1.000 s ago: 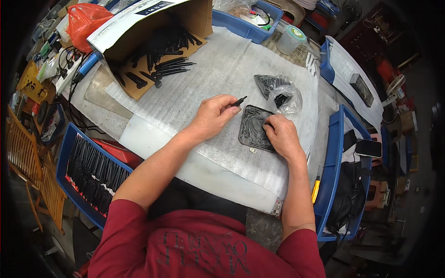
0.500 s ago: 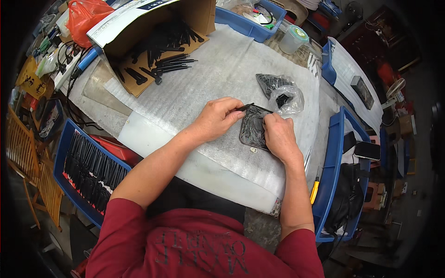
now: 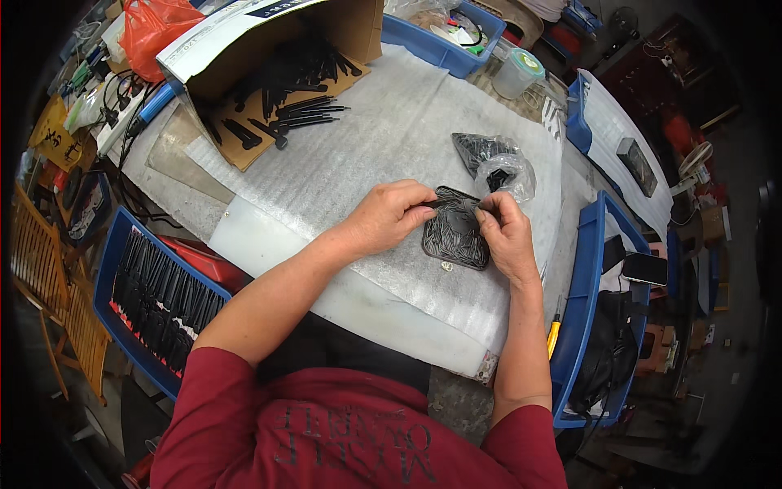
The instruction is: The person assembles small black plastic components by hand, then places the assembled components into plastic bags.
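Note:
My left hand (image 3: 394, 213) pinches a slim black part (image 3: 429, 203) between thumb and fingers at the left edge of a dark, round-cornered tray (image 3: 466, 265). Many small metal pieces, like screws or pins, lie in that tray. Over its right side is my right hand (image 3: 509, 238), thumb and forefinger pressed together; whatever they hold is too small to make out. Just beyond the tray sits a clear plastic bag (image 3: 489, 151) with small black parts inside. Farther left, long black rod-like parts (image 3: 308, 112) spill from a cardboard box (image 3: 244, 159) lying on its side.
White foam sheet (image 3: 383, 122) covers the table. A blue bin of black rods (image 3: 167, 306) stands at left, a blue bin (image 3: 574, 326) with a phone (image 3: 645, 266) at right. A yellow-handled screwdriver (image 3: 554, 336) lies by the right edge. At the back stand a blue tray (image 3: 419, 41) and clear tub (image 3: 515, 77).
My right hand has lifted slightly and turned, from inside the tray to above its right edge. The left hand has shifted a little right and nearer, and its black part is less visible.

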### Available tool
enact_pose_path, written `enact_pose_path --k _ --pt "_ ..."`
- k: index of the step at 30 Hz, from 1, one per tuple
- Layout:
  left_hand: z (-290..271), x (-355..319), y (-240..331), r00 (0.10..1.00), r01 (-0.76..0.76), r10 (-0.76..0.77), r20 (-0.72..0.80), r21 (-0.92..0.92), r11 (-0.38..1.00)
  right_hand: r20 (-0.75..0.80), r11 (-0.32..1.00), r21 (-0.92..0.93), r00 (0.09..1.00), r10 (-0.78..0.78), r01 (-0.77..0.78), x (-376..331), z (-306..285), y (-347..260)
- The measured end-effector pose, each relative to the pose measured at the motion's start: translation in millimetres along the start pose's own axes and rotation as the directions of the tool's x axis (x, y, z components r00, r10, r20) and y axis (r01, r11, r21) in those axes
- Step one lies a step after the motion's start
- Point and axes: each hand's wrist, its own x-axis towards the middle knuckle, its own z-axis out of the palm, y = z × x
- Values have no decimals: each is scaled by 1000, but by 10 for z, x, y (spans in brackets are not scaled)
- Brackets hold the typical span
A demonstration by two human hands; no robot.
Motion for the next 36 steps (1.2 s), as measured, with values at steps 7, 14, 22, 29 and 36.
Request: enact_pose_path --k 7,14,22,29,36 --pt "13 0 -2 998 -49 48 44 23 999 46 960 280 998 -31 16 -39 30 -100" --pt "28 0 3 994 -104 102 43 27 994 81 944 323 991 -102 70 -62 54 -113" --pt "22 -8 -8 990 -123 119 72 58 991 82 936 346 991 -106 71 -59 71 -112" --pt "13 5 23 990 -120 115 82 52 991 120 953 297 988 -98 58 -56 45 -98" --pt "22 2 -9 952 -306 295 80 235 923 194 996 74 978 -70 56 -67 1 -163"
